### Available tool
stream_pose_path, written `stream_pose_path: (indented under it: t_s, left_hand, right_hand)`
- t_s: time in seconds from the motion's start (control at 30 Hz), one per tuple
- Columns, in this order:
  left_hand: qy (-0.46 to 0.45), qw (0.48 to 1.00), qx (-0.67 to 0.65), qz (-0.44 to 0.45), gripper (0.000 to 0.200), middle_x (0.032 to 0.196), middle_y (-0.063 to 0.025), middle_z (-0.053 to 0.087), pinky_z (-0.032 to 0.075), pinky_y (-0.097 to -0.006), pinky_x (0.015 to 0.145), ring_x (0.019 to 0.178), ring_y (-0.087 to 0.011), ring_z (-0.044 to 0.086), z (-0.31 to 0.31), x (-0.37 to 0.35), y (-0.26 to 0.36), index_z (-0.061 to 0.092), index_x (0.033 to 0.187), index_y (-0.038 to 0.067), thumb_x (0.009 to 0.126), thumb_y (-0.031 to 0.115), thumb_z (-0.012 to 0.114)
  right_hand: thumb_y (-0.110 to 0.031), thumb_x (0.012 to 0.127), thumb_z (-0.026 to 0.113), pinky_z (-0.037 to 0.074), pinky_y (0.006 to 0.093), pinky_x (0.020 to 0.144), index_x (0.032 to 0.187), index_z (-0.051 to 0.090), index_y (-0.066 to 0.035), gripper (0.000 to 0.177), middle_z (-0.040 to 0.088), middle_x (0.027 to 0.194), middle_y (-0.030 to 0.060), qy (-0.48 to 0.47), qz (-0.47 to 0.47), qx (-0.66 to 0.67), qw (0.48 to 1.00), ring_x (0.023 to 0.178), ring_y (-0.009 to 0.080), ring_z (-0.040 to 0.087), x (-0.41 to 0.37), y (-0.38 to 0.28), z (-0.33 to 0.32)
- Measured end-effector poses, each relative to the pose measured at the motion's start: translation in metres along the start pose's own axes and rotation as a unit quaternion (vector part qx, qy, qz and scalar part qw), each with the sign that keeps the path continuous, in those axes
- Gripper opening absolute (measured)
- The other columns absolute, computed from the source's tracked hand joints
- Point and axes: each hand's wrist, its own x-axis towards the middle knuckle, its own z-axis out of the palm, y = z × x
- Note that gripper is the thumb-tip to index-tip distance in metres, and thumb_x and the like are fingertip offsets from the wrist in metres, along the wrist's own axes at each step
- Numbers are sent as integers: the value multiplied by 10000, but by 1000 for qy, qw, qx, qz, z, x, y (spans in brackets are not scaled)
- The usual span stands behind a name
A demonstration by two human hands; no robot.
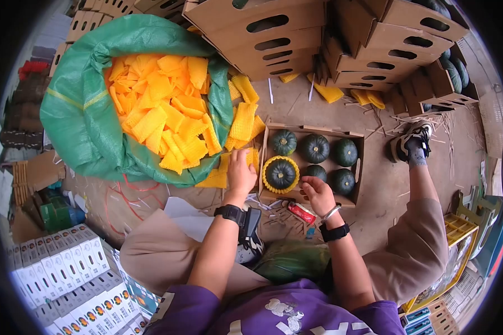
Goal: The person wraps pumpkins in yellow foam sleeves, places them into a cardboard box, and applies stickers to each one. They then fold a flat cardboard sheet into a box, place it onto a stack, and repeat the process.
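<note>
My left hand [240,176] is over the yellow foam sleeves [243,121] lying between the green sack and the box, its fingers against or just above one, thumb apart. My right hand [317,196] is at the front edge of a cardboard box [349,133], fingers loosely curled, holding nothing visible. Several dark green squashes lie in the box. The front left squash [280,174] sits inside a yellow foam sleeve [267,185]; the others, such as the back middle squash [315,148], are bare.
A large green sack [75,106] full of yellow foam sleeves stands at the left. Stacked cardboard boxes [302,42] rise behind. Printed white boxes [56,262] fill the lower left. A red-wrapped item [302,212] lies in front of the box. A yellow crate [458,237] is at the right.
</note>
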Motion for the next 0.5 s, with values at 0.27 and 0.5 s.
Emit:
stream_pose_path:
  t_s: [0.27, 0.5]
  left_hand:
    - [-64, 997, 28, -29, 355, 959, -210, 624, 474, -448, 770, 905, -409, 581, -45, 12, -46, 543, 1112, 10, 762, 60, 585]
    - [-269, 928, -257, 3, 425, 888, -220, 625, 489, -382, 734, 847, -345, 634, -113, -97, 117, 494, 1159, 34, 767, 130, 628]
  right_hand:
    - [-153, 864, 579, 483, 310, 828, 1180, 538, 10, 358, 656, 1006, 174, -28, -53, -104, 993, 938, 218, 640, -31, -2, 2]
    - [-45, 819, 631, 491, 292, 744, 1332, 394, -57, 566, 634, 973, 103, -177, -115, 275, 938, 836, 161, 611, -74, -38, 12]
